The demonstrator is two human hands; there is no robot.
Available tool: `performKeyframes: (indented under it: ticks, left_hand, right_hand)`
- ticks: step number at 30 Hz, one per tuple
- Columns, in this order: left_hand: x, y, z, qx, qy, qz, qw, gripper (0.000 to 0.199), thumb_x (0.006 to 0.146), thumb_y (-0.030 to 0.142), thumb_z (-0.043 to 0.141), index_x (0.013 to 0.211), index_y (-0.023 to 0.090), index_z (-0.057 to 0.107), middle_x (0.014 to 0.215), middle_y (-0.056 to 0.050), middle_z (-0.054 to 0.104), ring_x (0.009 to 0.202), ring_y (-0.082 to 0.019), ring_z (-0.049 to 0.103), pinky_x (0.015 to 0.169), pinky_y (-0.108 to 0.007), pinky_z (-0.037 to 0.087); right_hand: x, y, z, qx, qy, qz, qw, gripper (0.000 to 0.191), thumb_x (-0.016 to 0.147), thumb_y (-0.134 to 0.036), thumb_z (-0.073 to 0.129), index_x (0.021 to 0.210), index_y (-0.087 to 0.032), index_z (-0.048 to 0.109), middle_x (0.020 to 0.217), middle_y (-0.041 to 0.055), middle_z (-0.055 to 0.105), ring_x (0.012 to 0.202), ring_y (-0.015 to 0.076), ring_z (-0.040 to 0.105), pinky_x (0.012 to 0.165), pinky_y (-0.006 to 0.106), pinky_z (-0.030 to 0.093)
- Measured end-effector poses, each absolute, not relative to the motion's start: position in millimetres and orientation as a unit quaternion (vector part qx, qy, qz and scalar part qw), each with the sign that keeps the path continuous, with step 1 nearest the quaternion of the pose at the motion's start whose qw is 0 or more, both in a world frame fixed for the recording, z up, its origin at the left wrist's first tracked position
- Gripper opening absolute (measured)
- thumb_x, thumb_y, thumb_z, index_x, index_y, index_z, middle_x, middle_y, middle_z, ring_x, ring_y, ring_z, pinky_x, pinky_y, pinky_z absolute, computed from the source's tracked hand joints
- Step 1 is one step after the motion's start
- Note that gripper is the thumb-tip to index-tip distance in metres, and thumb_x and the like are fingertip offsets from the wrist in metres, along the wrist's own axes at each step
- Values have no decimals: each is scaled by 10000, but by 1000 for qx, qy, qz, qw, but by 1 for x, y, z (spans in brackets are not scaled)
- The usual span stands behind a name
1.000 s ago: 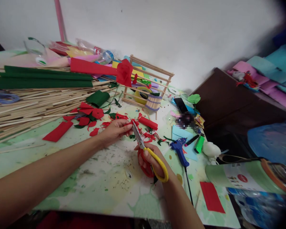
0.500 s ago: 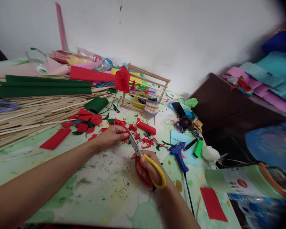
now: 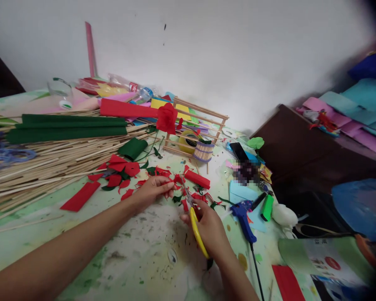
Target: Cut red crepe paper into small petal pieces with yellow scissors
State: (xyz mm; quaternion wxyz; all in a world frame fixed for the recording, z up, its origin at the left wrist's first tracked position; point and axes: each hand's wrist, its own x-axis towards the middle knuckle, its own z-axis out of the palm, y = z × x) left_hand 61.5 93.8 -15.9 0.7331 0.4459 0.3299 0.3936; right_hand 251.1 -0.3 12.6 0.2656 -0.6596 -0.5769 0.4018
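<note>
My left hand (image 3: 156,189) is closed in a pinch on a small red piece of paper or cloth (image 3: 173,181), mostly hidden by the fingers. In my right hand (image 3: 210,225) are scissors (image 3: 198,236) with a yellow handle loop, their blades pointing away from me beside the left fingertips. Whether the blades touch the red piece I cannot tell. Red and dark green scraps lie around and beyond both hands, with a rolled red strip (image 3: 198,179) just behind the blades.
Many thin wooden sticks (image 3: 65,150) and dark green sheets (image 3: 75,128) lie at left. A stick frame (image 3: 203,110) with a red flower (image 3: 167,118) stands at the back. A blue glue gun (image 3: 245,221), green marker (image 3: 267,207) and green bottle (image 3: 319,255) are at right.
The scissors have turned so their yellow loop shows nearly edge-on, and the red loop is mostly hidden. My left hand keeps its pinch. The whole view has shifted slightly.
</note>
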Motion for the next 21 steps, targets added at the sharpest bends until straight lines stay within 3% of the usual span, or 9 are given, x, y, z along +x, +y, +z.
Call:
performKeyframes:
  ticks: [5, 9, 12, 16, 19, 21]
  left_hand:
    - [63, 95, -16, 349, 306, 437, 771, 165, 730, 288, 719, 738, 127, 685, 650, -53, 672, 588, -110, 585, 583, -195, 462]
    - [63, 96, -14, 330, 295, 446, 778, 127, 729, 241, 718, 743, 127, 663, 686, -47, 676, 618, -112, 606, 620, -202, 482]
    - [62, 95, -13, 322, 300, 441, 782, 122, 714, 219, 731, 743, 124, 661, 677, -42, 675, 604, -103, 604, 606, -187, 481]
    - [61, 96, -15, 335, 304, 431, 781, 138, 717, 230, 735, 783, 122, 679, 700, -42, 682, 610, -94, 602, 597, -168, 480]
    - [61, 96, -16, 339, 300, 424, 784, 135, 714, 232, 740, 773, 126, 682, 705, -44, 690, 616, -94, 605, 609, -170, 483]
    - [61, 96, -15, 337, 301, 423, 785, 137, 703, 231, 748, 760, 125, 681, 697, -46, 693, 605, -93, 602, 603, -170, 480]
  right_hand:
    - [234, 13, 29, -724, -663, 177, 75, 352, 770, -377, 603, 1088, -228, 579, 854, 57, 685, 749, 238, 624, 606, 286, 376]
    - [217, 19, 32, -708, -699, 99, -11, 379, 779, -316, 558, 1131, -177, 571, 879, 118, 696, 777, 273, 649, 638, 317, 425]
    - [206, 20, 36, -711, -696, 85, -53, 314, 774, -324, 551, 1023, -151, 631, 820, 148, 696, 728, 287, 655, 630, 344, 446]
    - [216, 34, 53, -734, -674, 85, -29, 271, 742, -432, 597, 856, -198, 672, 797, 105, 697, 777, 273, 655, 690, 339, 457]
    - [256, 61, 72, -808, -586, 32, 53, 455, 827, -572, 460, 1127, -251, 578, 987, 66, 680, 952, 244, 622, 808, 327, 440]
    - [292, 83, 81, -859, -505, -8, 86, 569, 877, -560, 387, 1294, -175, 433, 1185, 133, 592, 1118, 259, 538, 913, 354, 390]
